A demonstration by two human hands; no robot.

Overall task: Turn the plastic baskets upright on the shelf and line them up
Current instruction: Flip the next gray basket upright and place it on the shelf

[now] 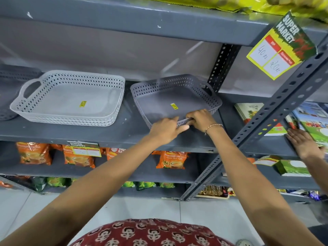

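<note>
A dark grey perforated plastic basket (170, 98) sits upright on the grey metal shelf (99, 134), turned at a slight angle, with a yellow sticker inside. My left hand (166, 129) and my right hand (200, 119) both grip its near rim, side by side. To its left a light grey basket stack (69, 98) stands upright, handle at the left end. At the far left edge part of another dark basket (8, 89) shows, mostly cut off.
A slotted steel upright (266, 118) crosses diagonally right of the dark basket. A price card (280, 48) hangs from the shelf above. Another person's hand (303, 142) rests on books at the right. Orange packets fill the shelf below.
</note>
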